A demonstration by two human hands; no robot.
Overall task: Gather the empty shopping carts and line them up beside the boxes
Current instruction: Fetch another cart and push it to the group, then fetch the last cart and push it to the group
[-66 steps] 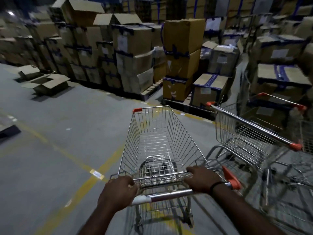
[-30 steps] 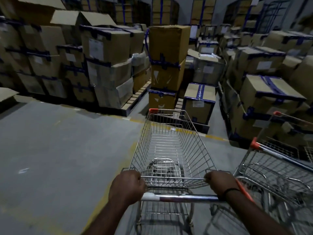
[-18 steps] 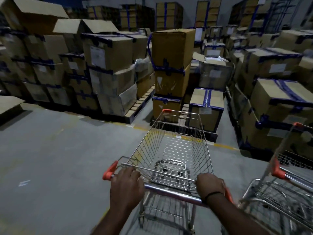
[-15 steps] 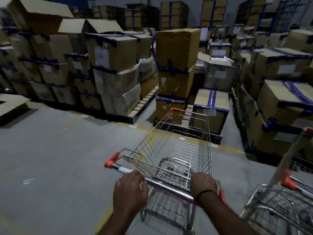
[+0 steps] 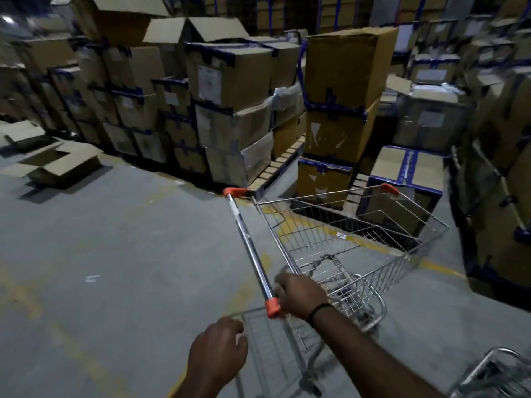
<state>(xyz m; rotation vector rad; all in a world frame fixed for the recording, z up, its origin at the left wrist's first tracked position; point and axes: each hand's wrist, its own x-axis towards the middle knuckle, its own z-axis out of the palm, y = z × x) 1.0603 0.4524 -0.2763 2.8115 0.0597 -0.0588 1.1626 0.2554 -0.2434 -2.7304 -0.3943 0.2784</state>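
Swung hard to the right within the last half second, the cart [image 5: 382, 271] now stands broadside to the person, and its handle bar [image 5: 250, 248] runs away from the viewer where it earlier lay crosswise.

Right hand [image 5: 301, 297]: grip closed round the near end of the handle bar, beside the orange end cap [image 5: 273, 308]. It is the only hand on the cart.

Left hand [image 5: 218, 351]: off the bar, grip slack, fingers loosely curled on nothing, just short of the cart's near end.

The basket is empty. Beyond the cart's far side the boxes [image 5: 344, 81] stand stacked on a pallet [image 5: 275, 168]. A low taped box [image 5: 408, 173] sits just past the cart's nose, and a yellow floor line [image 5: 439, 267] runs beneath it. A second cart [image 5: 494, 374] shows at the cart's near right.

Risks, as judged: steering one-handed from the bar's end gives poor leverage, so the nose may overswing into the low taped box. The rear could clip the second cart. A wheel may catch the pallet edge.
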